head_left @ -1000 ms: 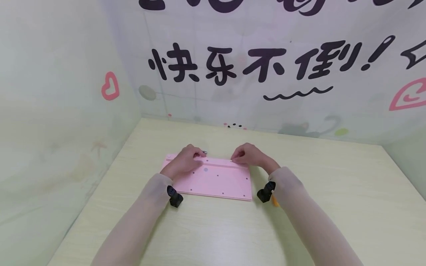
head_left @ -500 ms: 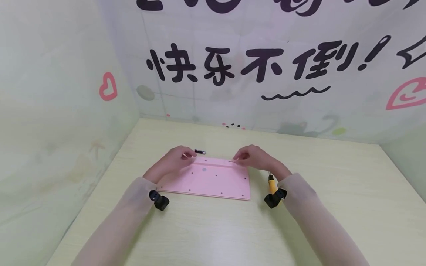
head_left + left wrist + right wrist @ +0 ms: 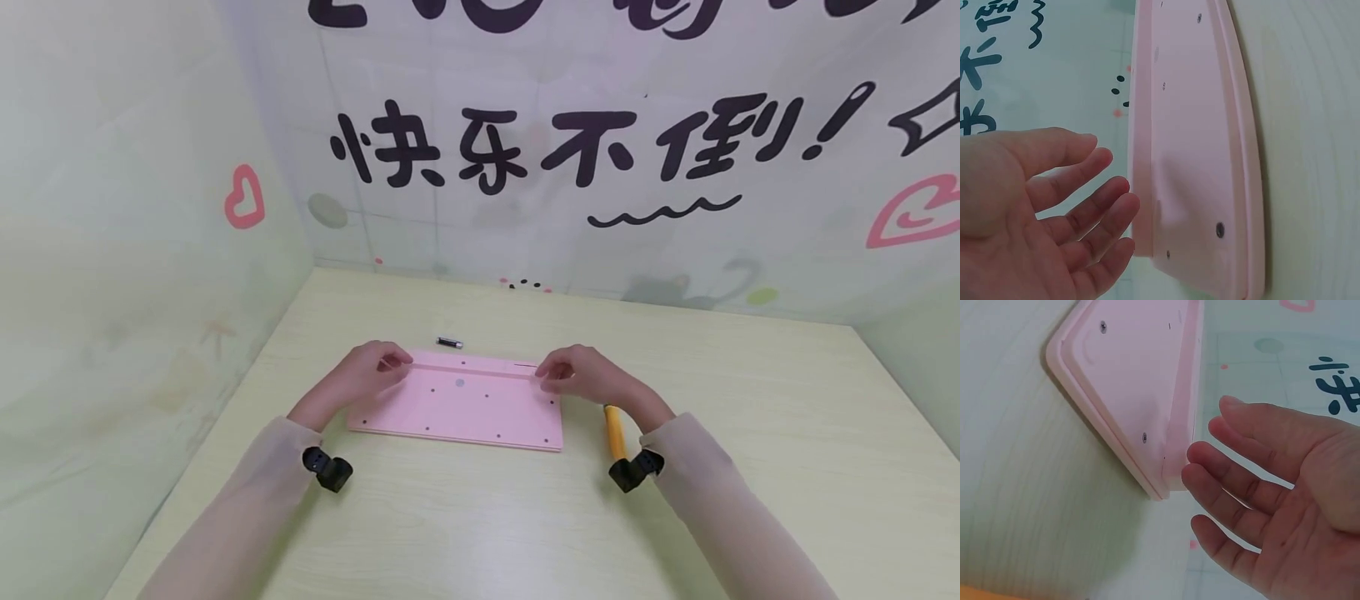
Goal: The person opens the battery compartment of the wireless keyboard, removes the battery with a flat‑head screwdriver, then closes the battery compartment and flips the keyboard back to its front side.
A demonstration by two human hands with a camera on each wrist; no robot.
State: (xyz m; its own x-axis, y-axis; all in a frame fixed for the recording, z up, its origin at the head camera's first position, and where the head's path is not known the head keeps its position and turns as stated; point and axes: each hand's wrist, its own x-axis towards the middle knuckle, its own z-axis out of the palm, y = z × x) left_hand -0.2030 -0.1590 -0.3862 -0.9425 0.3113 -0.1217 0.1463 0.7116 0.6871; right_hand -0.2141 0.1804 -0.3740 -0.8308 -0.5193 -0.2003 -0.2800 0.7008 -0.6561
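A pink keyboard (image 3: 457,412) lies face down on the table, its screw-studded underside up and its raised ridge along the far side. Over its left end is my left hand (image 3: 366,369), fingers loosely bent and holding nothing; the left wrist view shows the fingertips (image 3: 1124,209) near the ridge. At the keyboard's far right corner, my right hand (image 3: 588,375) has relaxed, slightly spread fingers with nothing between them. In the right wrist view its fingertips (image 3: 1197,475) are close to the ridge; whether they touch it I cannot tell.
A small dark battery (image 3: 450,342) lies on the table (image 3: 480,517) behind the keyboard. To the right is a yellow-handled screwdriver (image 3: 615,432), partly hidden by the right wrist. A printed cloth wall (image 3: 480,233) closes off the back.
My left hand has moved left and nearer along the keyboard, leaving the battery in full view. My right hand has shifted slightly right and nearer. The keyboard has hardly moved.
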